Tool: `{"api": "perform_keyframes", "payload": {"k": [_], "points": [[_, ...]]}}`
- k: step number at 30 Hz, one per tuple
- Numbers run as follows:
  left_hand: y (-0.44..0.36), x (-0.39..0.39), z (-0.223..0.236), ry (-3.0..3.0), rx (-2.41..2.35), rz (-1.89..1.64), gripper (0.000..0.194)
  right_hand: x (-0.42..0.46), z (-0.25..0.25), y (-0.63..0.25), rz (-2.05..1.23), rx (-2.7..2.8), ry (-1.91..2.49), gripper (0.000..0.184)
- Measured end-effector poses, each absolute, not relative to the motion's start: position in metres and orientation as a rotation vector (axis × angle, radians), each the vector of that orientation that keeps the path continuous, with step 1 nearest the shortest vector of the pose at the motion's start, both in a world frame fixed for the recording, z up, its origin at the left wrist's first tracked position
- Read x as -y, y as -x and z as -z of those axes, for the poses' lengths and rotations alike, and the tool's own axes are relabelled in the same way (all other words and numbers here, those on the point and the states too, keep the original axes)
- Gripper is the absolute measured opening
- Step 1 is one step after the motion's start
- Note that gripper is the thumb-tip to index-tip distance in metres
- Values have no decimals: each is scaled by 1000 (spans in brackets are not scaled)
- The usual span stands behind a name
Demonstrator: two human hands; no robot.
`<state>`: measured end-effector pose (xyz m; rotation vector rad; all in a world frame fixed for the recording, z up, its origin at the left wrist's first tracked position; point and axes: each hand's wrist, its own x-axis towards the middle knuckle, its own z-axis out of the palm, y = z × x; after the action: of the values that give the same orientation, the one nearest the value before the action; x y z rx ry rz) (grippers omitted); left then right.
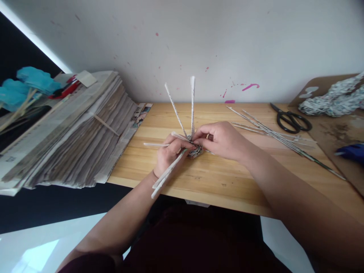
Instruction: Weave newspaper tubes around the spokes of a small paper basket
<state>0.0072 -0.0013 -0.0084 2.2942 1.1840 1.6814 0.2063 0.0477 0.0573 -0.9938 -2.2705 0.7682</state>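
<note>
At the middle of the wooden table (pixel 216 182) lies a small woven piece of rolled newspaper tubes (pixel 195 151), with spokes sticking out in several directions. Two paper spokes (pixel 192 102) point up and away, one lies to the left, and a pair runs back over my left wrist. My left hand (pixel 169 153) is closed on the left side of the woven piece, fingers pinching the tubes. My right hand (pixel 223 140) is closed on its right side, fingertips pressed on the woven centre. Both hands hide most of the weave.
A tall stack of newspapers (pixel 71 132) fills the table's left side. Loose paper tubes (pixel 273 132) lie to the right, with black scissors (pixel 291 118) beyond them. A brown board (pixel 335 132) at far right carries crumpled paper (pixel 335 99) and a blue object (pixel 352 151). A white wall stands behind.
</note>
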Motion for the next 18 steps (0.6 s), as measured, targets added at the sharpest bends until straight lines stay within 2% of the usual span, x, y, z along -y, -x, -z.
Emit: {"api": "perform_keyframes", "payload": {"k": [4, 8, 18], "points": [[-7, 2, 8, -2309, -1165, -1671, 3, -46, -57, -206, -534, 2430, 862, 24], [-7, 3, 5, -2327, -1141, -1649, 2, -43, -59, -206, -392, 2517, 844, 27], [-5, 5, 3, -2587, -1058, -1634, 4, -41, -64, -206, -816, 2261, 1074, 23]]}}
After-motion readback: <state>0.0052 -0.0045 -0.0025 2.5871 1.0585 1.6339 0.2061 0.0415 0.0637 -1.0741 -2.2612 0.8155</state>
